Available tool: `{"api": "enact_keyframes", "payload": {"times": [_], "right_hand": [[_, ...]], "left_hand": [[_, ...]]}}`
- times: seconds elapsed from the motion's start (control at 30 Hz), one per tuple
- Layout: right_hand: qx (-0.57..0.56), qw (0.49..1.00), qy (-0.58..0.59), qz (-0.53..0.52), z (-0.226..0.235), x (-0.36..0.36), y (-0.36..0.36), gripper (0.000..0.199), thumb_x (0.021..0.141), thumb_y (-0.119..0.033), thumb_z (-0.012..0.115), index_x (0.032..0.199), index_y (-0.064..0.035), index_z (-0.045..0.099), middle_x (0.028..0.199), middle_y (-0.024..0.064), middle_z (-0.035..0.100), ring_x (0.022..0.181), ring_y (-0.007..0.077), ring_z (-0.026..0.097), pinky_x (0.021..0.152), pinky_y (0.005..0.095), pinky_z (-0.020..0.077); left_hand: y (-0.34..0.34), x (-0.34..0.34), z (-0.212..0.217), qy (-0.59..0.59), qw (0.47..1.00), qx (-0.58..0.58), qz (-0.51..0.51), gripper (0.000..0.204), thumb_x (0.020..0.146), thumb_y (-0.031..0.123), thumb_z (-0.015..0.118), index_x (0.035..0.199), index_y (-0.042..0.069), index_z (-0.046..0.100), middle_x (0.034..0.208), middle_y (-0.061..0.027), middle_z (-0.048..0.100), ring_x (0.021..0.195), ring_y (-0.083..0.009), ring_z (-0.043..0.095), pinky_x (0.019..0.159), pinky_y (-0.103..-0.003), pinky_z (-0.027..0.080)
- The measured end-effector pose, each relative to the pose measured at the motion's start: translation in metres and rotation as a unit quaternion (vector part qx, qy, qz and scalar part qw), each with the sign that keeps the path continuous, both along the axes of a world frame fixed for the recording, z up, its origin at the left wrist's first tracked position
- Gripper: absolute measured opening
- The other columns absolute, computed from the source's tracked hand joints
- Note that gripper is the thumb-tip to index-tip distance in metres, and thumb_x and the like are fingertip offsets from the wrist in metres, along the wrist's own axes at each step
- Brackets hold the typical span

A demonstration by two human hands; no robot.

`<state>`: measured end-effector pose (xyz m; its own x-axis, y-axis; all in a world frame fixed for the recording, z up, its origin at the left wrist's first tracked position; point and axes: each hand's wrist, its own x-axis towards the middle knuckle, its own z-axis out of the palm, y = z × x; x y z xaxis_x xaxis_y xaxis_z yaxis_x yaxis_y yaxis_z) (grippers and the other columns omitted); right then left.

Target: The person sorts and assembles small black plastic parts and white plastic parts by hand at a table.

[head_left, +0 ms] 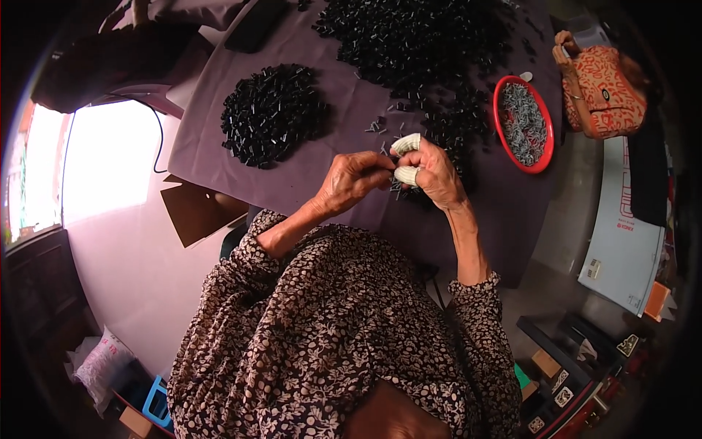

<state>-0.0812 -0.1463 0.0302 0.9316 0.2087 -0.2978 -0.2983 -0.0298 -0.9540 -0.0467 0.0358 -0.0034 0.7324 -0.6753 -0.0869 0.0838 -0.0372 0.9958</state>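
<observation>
My left hand (349,180) is closed in a pinch, its fingertips meeting those of my right hand (437,175) over the near part of the table. Ribbed white fabric covers (407,145) sit on the thumb and a finger of my right hand, which is also curled closed. Something small and dark shows between the two hands, too hidden to name. Just beyond and under them lie a few loose grey pieces (376,125). To the left is a round heap of short black tubular pieces (272,115). A much larger pile of similar black pieces (417,44) spreads across the far side.
A red oval basin (500,132) of thin grey metal-looking pieces stands at the table's right. The purple cloth (212,139) covers the table. A dark flat object (257,25) lies at the far left. Another person (603,91) in orange patterned clothing sits at the right. A cardboard box (194,212) stands below the left edge.
</observation>
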Motion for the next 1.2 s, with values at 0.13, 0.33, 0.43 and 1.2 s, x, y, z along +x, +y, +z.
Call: {"api": "enact_keyframes", "payload": {"times": [0.13, 0.33, 0.43, 1.2], "right_hand": [[-0.011, 0.999, 0.005, -0.037, -0.007, -0.009, 0.000, 0.031, 0.074, -0.006, 0.055, 0.104, 0.0028, 0.051, 0.075, 0.0063, 0.059, 0.065, 0.0084, 0.054, 0.062, 0.0217, 0.0446], [-0.283, 0.947, -0.095, -0.123, -0.035, 0.026, -0.029, 0.016, 0.080, -0.007, 0.056, 0.094, -0.0008, 0.060, 0.071, 0.0043, 0.060, 0.062, 0.0084, 0.054, 0.057, 0.0217, 0.0435], [-0.345, 0.907, -0.211, -0.120, -0.050, 0.057, -0.032, 0.014, 0.075, -0.003, 0.057, 0.089, -0.0015, 0.061, 0.075, 0.0157, 0.062, 0.063, 0.0224, 0.060, 0.058, 0.0302, 0.0451], [-0.224, 0.927, -0.265, -0.146, -0.026, 0.045, -0.015, 0.022, 0.070, 0.000, 0.064, 0.091, -0.0045, 0.060, 0.079, 0.0053, 0.063, 0.068, 0.0133, 0.060, 0.062, 0.0252, 0.0481]], "left_hand": [[0.000, -0.001, -0.008, 0.091, 0.996, -0.011, -0.012, 0.015, 0.082, 0.007, 0.056, 0.093, -0.003, 0.059, 0.076, -0.0082, 0.062, 0.071, -0.0130, 0.059, 0.069, -0.026, 0.048], [0.011, 0.010, -0.016, 0.224, 0.969, -0.082, 0.060, 0.013, 0.083, 0.007, 0.056, 0.091, -0.002, 0.058, 0.077, -0.0084, 0.062, 0.069, -0.0151, 0.060, 0.067, -0.028, 0.050], [0.014, 0.016, -0.019, 0.224, 0.966, -0.110, 0.072, 0.012, 0.083, 0.007, 0.056, 0.091, -0.002, 0.058, 0.078, -0.0084, 0.061, 0.068, -0.0164, 0.060, 0.067, -0.030, 0.051], [-0.014, 0.043, -0.007, 0.275, 0.934, -0.175, 0.148, 0.014, 0.083, 0.008, 0.057, 0.093, -0.002, 0.058, 0.082, -0.0085, 0.062, 0.073, -0.0151, 0.061, 0.071, -0.030, 0.051]]}}
